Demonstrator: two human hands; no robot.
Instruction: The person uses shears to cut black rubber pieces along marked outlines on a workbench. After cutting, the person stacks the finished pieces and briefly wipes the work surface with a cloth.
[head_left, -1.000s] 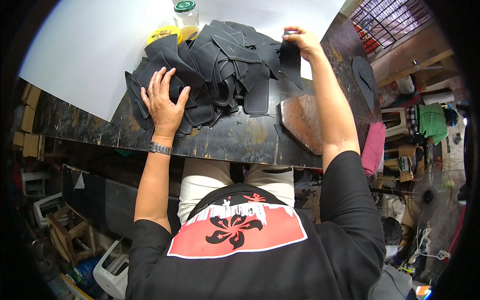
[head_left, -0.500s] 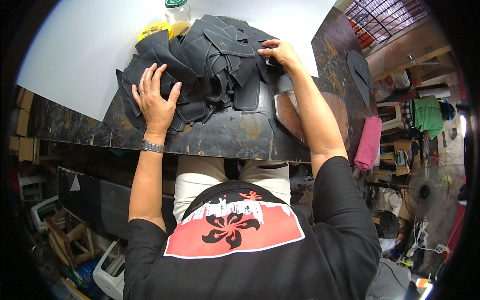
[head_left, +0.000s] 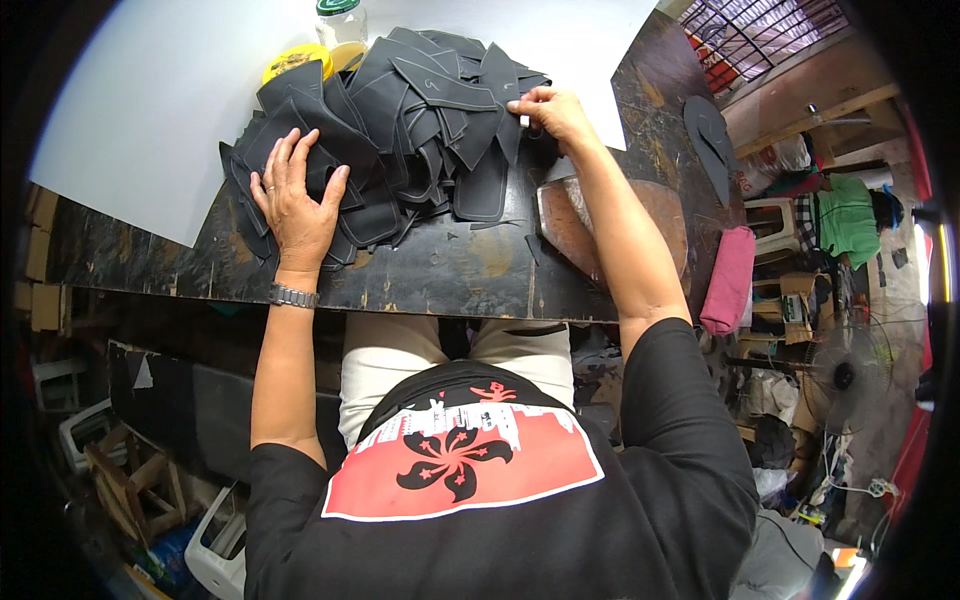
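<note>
Right hand swings in, upper centre | fingers touch a marked piece on the pile, grip unclear | left hand lies spread on pile, upper left | handling apparently pile-side again

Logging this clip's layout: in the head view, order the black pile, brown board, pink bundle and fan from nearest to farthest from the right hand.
1. Black pile: at the right hand, extending left.
2. Brown board: just below the hand in the picture.
3. Pink bundle: lower right, past the board.
4. Fan: far right, lowest of the four.
</note>
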